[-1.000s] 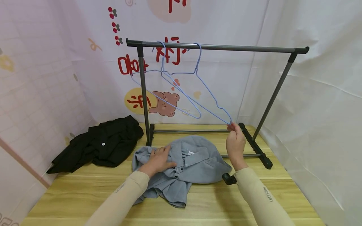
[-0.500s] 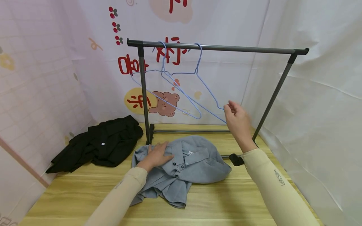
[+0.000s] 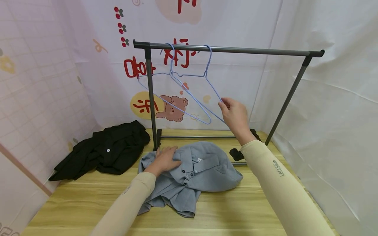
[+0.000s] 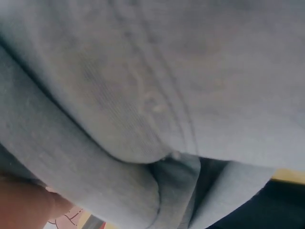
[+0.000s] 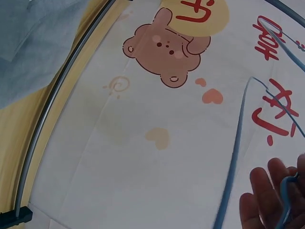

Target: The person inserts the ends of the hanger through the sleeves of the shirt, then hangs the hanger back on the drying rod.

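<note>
My left hand (image 3: 164, 160) rests with relaxed fingers on a crumpled grey buttoned shirt (image 3: 212, 178) on the table. In the left wrist view, grey cloth (image 4: 228, 86) fills most of the picture and part of a finger (image 4: 24, 205) shows at the lower left. Raised in front of the rack, my right hand (image 3: 236, 118) pinches the sloping right arm of a blue wire clothes hanger (image 3: 208, 62). That hanger's lower right corner is hidden behind the hand. In the right wrist view, the hanger wire (image 5: 234, 162) runs down beside my fingers (image 5: 259, 183).
A second blue hanger (image 3: 172, 62) hangs to the left on the same rail. The dark metal garment rack (image 3: 251, 50) stands on the wooden table (image 3: 224, 213). A black buttoned garment (image 3: 118, 154) lies heaped at the left. Printed white cloth (image 3: 236, 19) hangs behind.
My right hand has let go of the hanger's lower right corner, moved up and leftward, and taken hold of its sloping arm. My left hand stays on the shirt.
</note>
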Demonstrator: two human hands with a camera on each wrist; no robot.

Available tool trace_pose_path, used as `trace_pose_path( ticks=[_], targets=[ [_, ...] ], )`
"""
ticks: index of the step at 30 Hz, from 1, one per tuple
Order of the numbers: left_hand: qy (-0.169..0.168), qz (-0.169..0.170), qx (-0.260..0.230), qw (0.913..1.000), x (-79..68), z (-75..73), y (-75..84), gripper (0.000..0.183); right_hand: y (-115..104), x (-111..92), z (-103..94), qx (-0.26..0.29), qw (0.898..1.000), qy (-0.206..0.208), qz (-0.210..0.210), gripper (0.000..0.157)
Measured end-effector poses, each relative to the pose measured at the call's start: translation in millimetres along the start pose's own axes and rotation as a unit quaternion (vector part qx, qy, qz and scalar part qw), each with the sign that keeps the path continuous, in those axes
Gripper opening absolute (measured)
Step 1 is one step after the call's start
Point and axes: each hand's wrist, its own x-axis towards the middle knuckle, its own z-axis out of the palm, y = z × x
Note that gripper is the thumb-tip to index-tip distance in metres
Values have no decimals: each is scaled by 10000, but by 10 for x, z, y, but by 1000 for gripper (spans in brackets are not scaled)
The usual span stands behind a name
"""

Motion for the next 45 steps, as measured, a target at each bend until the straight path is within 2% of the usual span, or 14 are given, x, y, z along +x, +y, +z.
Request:
trace_pose_path(
  ticks=[4, 11, 21, 25, 32, 35, 41, 45],
  targets=[
    [323, 12, -82, 9994, 19, 18, 46, 59, -24, 15, 27, 71, 9997, 232, -21, 31],
    [686, 38, -318, 9971, 20, 22, 104, 38, -57, 26, 25, 216, 9993, 286, 48, 31],
    [483, 80, -827, 9954, 22, -22, 139, 17, -50, 48, -109, 520, 9907, 1209, -358, 23],
    [443, 41, -1014, 9938, 23, -16, 151, 17, 11, 7, -172, 718, 9855, 1477, -438, 23],
    [40, -13, -1571, 9876, 18, -47, 209, 41, 327, -164, -297, 703, 9817, 1694, -514, 23],
    [-72, -16, -1750, 9845, 20, -52, 210, 44, 507, -249, -331, 657, 9807, 1753, -557, 23],
    [90, -35, -2126, 9771, 33, -39, 190, 37, 875, -409, -399, 459, 9773, 1931, -748, 22],
    [218, -164, -2294, 9729, 46, -30, 175, 32, 1105, -543, -465, 198, 9768, 1940, -886, 21]
  ],
)
